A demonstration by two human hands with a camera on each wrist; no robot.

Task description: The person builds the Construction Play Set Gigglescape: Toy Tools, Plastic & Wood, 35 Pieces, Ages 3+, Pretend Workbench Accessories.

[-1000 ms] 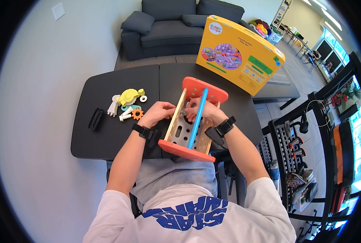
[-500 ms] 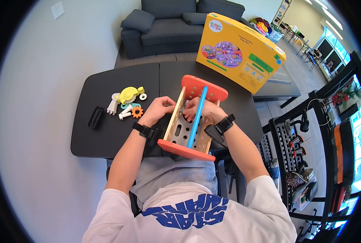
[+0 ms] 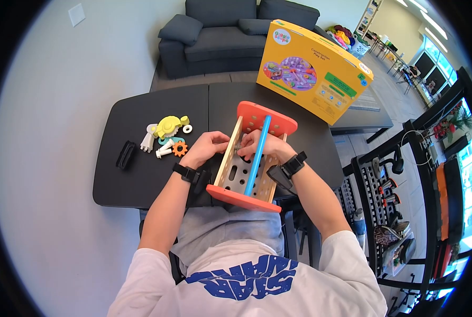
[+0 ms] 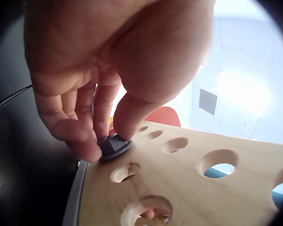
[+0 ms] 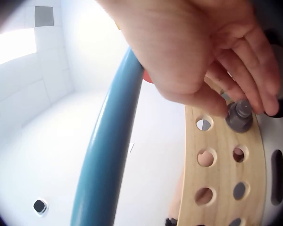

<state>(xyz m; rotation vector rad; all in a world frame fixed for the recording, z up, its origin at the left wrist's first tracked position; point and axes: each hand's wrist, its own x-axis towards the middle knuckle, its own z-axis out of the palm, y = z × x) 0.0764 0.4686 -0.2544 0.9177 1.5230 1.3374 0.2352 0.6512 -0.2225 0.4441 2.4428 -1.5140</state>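
A toy toolbox with red end panels point(image 3: 246, 199), perforated wooden sides point(image 4: 179, 188) and a blue rod handle point(image 3: 256, 158) stands at the table's near edge. Outside its left side panel, my left hand point(image 3: 207, 148) pinches the head of a dark grey bolt point(image 4: 115, 147) between thumb and fingers. My right hand point(image 3: 267, 145) reaches inside the box, beneath the blue rod. Its thumb and fingers grip a grey nut point(image 5: 236, 121) around the bolt's end, against the panel's inner face. The other fingers hang close to the grey perforated floor point(image 5: 271, 141).
Left of the box lie a yellow toy saw piece point(image 3: 168, 127), an orange gear point(image 3: 180, 148), white bolts point(image 3: 164, 149) and a light grey claw-shaped piece point(image 3: 148, 139). A black case-like object point(image 3: 126, 155) is farther left. Behind stands a yellow carton point(image 3: 315, 68).
My right fingers have shifted slightly around the nut inside the box. The left hand keeps its place at the side panel, and the toolbox has hardly moved.
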